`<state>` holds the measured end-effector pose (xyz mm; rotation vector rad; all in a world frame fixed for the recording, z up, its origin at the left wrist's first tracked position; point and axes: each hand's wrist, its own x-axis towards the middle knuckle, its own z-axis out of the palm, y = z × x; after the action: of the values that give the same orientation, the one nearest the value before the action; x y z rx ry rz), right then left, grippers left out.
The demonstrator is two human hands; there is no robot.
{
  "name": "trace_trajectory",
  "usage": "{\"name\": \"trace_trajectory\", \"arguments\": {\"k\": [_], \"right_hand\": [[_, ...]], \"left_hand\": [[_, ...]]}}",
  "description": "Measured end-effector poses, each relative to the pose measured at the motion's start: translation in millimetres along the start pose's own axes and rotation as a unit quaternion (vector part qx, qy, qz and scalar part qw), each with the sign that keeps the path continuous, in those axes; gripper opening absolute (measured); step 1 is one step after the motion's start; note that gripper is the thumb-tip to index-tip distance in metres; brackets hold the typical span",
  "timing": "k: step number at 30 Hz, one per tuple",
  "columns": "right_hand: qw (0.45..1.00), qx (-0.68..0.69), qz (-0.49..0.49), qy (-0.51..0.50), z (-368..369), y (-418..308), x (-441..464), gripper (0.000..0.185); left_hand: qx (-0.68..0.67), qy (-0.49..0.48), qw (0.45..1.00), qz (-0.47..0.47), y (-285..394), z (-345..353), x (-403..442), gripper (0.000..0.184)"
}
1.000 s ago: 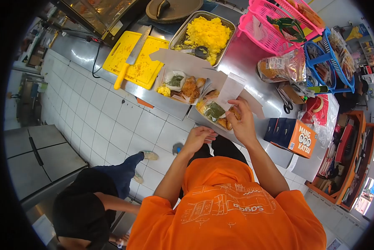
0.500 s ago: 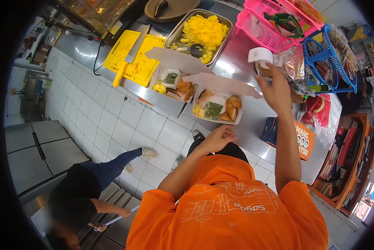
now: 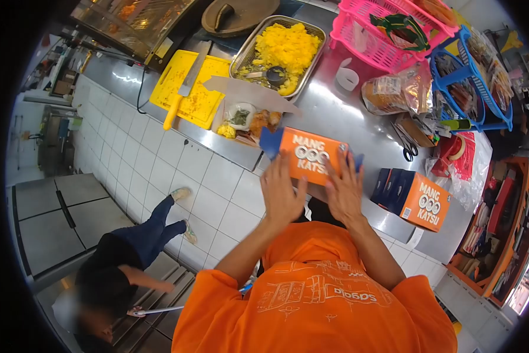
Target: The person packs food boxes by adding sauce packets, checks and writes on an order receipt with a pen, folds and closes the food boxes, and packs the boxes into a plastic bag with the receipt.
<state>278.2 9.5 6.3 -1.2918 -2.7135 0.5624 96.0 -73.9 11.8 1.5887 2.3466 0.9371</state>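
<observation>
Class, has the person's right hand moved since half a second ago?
Yes: judged against the plastic bag, the right hand has moved away, leftward and nearer the body, onto the orange box.

Your forearms point(image 3: 249, 247) reach forward, angling inward. Your left hand point(image 3: 282, 193) and right hand point(image 3: 344, 193) are palm-down, fingers point(image 3: 285, 166) extended.

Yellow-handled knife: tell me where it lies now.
In the head view, the knife lies at upper left, across the yellow cutting board, left of the tray of yellow food.
</observation>
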Motion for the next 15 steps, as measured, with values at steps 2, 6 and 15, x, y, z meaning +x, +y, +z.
{"name": "trace_trajectory", "arguments": {"k": [2, 6, 15], "right_hand": [[0.999, 0.038, 0.022, 0.026, 11, 15, -6, 0.067], [0.978, 0.135, 0.113, 0.113, 28, 16, 2, 0.072], [0.814, 0.524, 0.229, 0.103, 20, 31, 26, 0.068]], "left_hand": [[-0.029, -0.061, 0.997, -0.049, 10, 5, -17, 0.074], [0.009, -0.181, 0.973, -0.145, 30, -3, -3, 0.078], [-0.207, -0.033, 0.962, -0.173, -18, 53, 7, 0.069]]}}
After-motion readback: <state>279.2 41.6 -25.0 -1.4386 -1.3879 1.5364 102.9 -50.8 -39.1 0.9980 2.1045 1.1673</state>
